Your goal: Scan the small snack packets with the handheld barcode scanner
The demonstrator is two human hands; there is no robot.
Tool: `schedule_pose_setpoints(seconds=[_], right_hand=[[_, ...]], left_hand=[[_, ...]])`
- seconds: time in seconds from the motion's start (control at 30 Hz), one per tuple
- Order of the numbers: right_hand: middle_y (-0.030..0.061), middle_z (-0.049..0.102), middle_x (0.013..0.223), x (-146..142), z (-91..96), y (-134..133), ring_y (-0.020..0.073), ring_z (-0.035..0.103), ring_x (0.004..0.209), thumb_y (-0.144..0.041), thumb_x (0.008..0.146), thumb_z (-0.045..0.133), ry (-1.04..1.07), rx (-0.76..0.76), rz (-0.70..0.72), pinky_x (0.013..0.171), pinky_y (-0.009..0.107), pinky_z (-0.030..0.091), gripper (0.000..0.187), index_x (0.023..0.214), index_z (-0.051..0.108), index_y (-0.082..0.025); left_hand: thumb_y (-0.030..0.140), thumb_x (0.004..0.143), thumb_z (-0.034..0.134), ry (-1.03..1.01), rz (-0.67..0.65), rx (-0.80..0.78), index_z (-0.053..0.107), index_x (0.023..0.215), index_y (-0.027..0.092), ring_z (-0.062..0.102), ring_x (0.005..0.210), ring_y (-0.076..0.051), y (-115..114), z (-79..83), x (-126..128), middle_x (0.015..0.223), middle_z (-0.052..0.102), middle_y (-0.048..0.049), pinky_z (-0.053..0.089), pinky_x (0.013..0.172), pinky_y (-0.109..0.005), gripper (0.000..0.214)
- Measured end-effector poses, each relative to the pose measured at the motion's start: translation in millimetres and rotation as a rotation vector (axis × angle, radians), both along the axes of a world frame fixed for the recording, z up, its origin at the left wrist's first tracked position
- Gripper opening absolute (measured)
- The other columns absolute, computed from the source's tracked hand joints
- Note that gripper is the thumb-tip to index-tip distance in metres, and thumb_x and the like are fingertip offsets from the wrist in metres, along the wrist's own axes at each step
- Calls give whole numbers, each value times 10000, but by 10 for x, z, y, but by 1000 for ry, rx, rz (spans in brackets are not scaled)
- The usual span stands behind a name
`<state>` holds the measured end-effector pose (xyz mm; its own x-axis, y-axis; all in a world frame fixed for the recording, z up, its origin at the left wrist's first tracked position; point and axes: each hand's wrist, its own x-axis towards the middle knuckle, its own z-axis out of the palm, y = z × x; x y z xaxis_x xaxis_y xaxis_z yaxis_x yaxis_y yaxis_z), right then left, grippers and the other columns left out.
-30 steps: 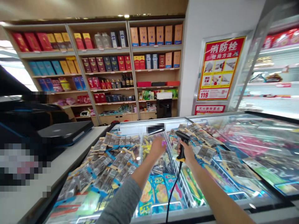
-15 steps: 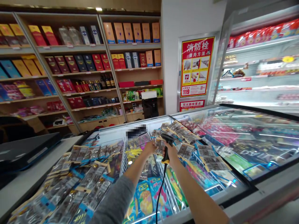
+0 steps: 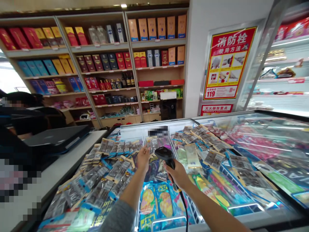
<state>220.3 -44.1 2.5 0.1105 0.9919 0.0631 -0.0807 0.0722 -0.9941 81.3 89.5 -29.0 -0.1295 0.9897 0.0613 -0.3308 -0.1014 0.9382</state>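
Observation:
My right hand [image 3: 176, 174] grips a black corded handheld barcode scanner [image 3: 164, 154], its head tipped forward over a chest freezer [image 3: 135, 126]. A black cable [image 3: 183, 206] hangs from the scanner's base. My left hand [image 3: 143, 158] reaches out above the freezer with its fingers apart and nothing visible in them. Below both hands, wire baskets hold foil snack packets on blue-edged cards [image 3: 103, 180]. Blue and yellow bags [image 3: 156, 201] fill the near middle basket, and both hands stay above the goods.
To the left run a white counter [image 3: 72, 158] with a closed laptop [image 3: 56, 138] and a seated person [image 3: 29, 119]. Wooden shelves [image 3: 96, 67] of boxed goods stand behind. A fire-hydrant poster [image 3: 228, 62] hangs on the wall, beside a refrigerated display [image 3: 282, 74].
My hands have moved apart, with the right hand lower and further right. The scanner now tips forward instead of standing upright. The view has shifted, bringing the seated person into sight.

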Motion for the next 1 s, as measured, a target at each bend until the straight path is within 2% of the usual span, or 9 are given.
schedule_pose_setpoints(seconds=[0.2,0.33,0.47,0.57,0.67,0.73,0.83,0.9,1.0], right_hand=[[-69,465,418,-40,38,-65,113,416,316,-389,717,693,-183,-6,-71,367,242,316,221,707,543,-227],[-73,459,415,-55,103,-97,122,414,308,-407,715,681,-187,-39,-68,362,252,320,220,731,552,-231],[-80,453,406,-35,56,-98,119,405,296,-433,742,649,-211,-29,-64,347,251,320,234,773,554,-221],[-85,459,415,-32,-34,-57,114,414,297,-434,751,653,-166,-29,-50,336,240,323,249,798,538,-218],[-91,475,440,-131,-71,38,104,410,293,-452,701,703,12,-22,-52,314,228,317,324,821,519,-214],[-93,486,459,-279,-25,129,94,401,297,-468,663,728,171,-30,-44,303,218,311,379,836,509,-211],[-90,498,470,-601,145,292,81,404,317,-466,602,764,375,-89,13,308,198,306,428,814,494,-209],[-84,506,478,-855,284,404,74,409,332,-440,584,776,478,-132,84,320,190,313,420,789,490,-210],[-79,493,473,-1250,436,563,68,398,331,-390,651,735,549,-205,177,322,189,321,322,740,485,-207]], left_hand=[[385,632,771,-28,84,-6,647,1072,131,666,760,-162,18,-35,22,850,699,-55,501,635,-246,523],[401,666,749,-14,111,0,645,1092,139,676,797,-169,26,-69,18,897,706,-71,513,645,-251,510],[364,700,726,-15,111,6,640,1113,143,681,805,-174,47,-101,11,914,714,-79,513,645,-252,476],[324,708,717,-24,123,19,641,1102,132,680,803,-170,43,-115,19,893,711,-74,518,674,-257,445],[285,720,697,31,170,49,649,1080,123,676,806,-170,17,-75,16,870,704,-68,524,723,-274,398],[256,736,671,93,194,86,648,1091,126,677,814,-174,9,11,-40,864,703,-66,528,748,-284,379],[221,765,622,202,227,160,627,1153,130,681,815,-181,26,256,-296,860,705,-67,535,764,-297,398],[212,785,603,323,291,211,606,1209,144,681,805,-184,42,477,-596,890,708,-74,538,773,-313,430],[195,821,563,631,450,255,605,1242,174,676,851,-198,26,807,-1143,997,706,-92,528,837,-350,423]])
